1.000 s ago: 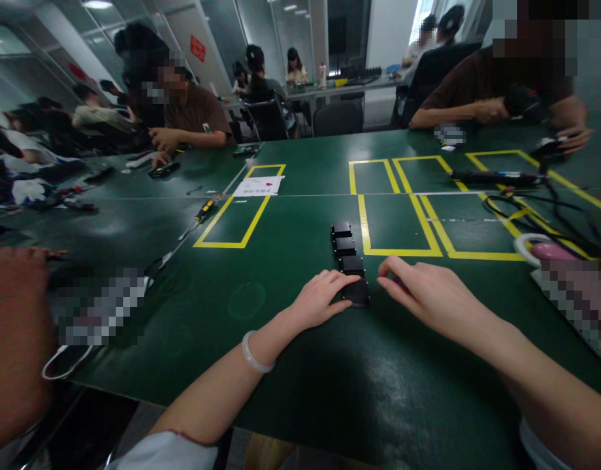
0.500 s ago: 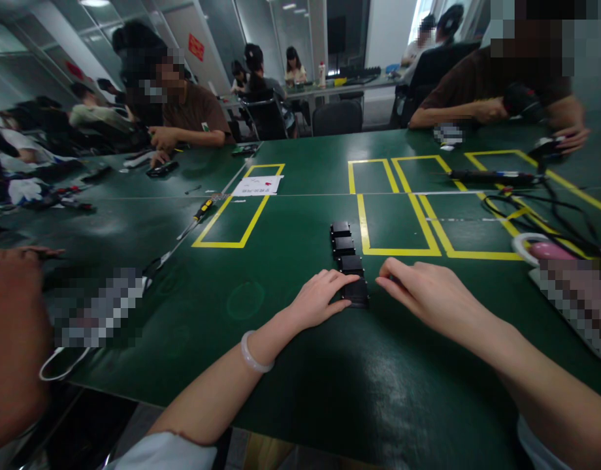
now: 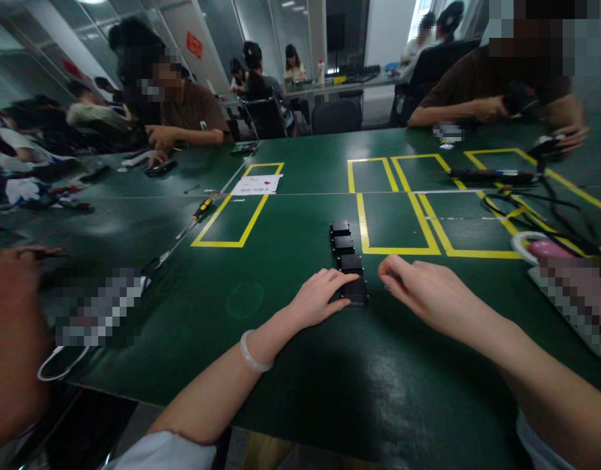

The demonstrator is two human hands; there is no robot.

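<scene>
Several small black rectangular blocks with tiny shiny studs at their corners stand in a line on the green table; the middle ones include this black block (image 3: 350, 264). My left hand (image 3: 320, 294) steadies the nearest black block (image 3: 357, 291), its index finger over the far edge and its thumb at the near left side. Just right of that block, a short gap away, my right hand (image 3: 412, 282) hovers with thumb and fingers pinched together. Whatever tiny thing may be between those fingertips is too small to make out.
Yellow tape outlines (image 3: 403, 251) mark the green table (image 3: 281, 365). A paper sign (image 3: 257, 185) and a yellow-black screwdriver (image 3: 202, 209) lie on the left. An electric screwdriver (image 3: 494, 177) with black cables (image 3: 550, 219) and a tape roll (image 3: 523, 249) are on the right. Co-workers sit opposite.
My right hand has turned slightly, its pinched fingertips shifting a little to the right, away from the nearest block. My left hand stays on that block.
</scene>
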